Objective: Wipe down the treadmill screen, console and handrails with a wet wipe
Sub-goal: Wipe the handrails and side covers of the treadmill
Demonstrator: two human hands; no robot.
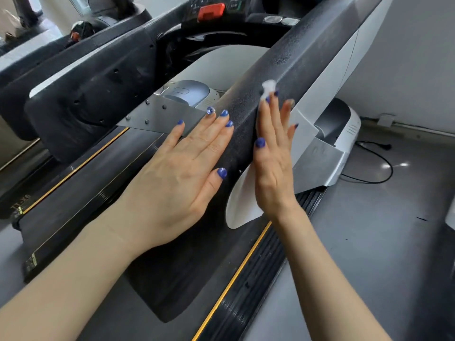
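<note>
**Words you can read on the treadmill**

Look at the treadmill's black side rail (73, 172), the one with the yellow stripe. At the end of that rail nearest you, pale letters read something like "TL-X6", but they are turned and blurry. Far up from that rail, beside the red button (211, 11) on the console (216, 6), a small key reads "START". Nothing else is clear enough to read.
</note>
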